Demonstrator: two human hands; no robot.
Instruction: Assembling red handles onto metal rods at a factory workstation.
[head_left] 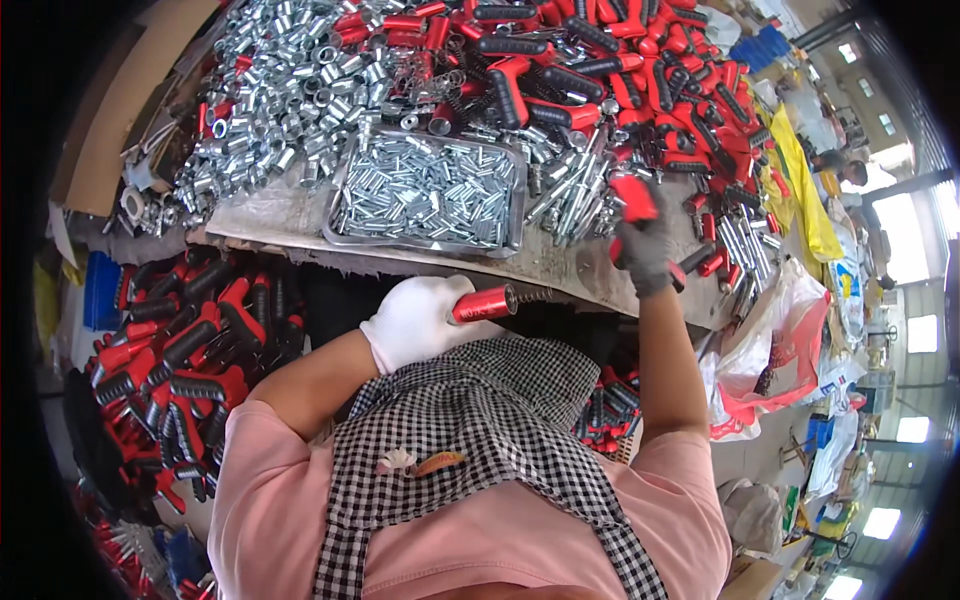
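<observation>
The checked apron [470,400] lay nearest the camera, worn over a pink shirt [450,555]. Ahead of it stood the workbench [265,215], its front edge beyond the left hand.

The left hand [415,320], in a white glove, was closed around a red tube [483,305]. The tube lay near horizontal, in front of the bench edge, with a spring [535,295] projecting from its right end. The right hand [648,255], in a dark glove, was raised over the right part of the bench, its fingers closed on a red piece [635,198]; blur hid the piece's exact shape.

A clear shallow tray [420,245] rested at the bench's front edge. It contained short metal pins [430,190], lying loose in many directions across its floor. Behind and left of the tray, metal sleeves [330,100] formed a loose heap. To the right lay metal rods [575,195]; behind them, red-and-black handles [650,80] were piled.

Below the bench at left, more handles [190,350] were stacked; their container could not be identified. A white-and-red plastic bag [770,340] hung at the right; its contents could not be determined.
</observation>
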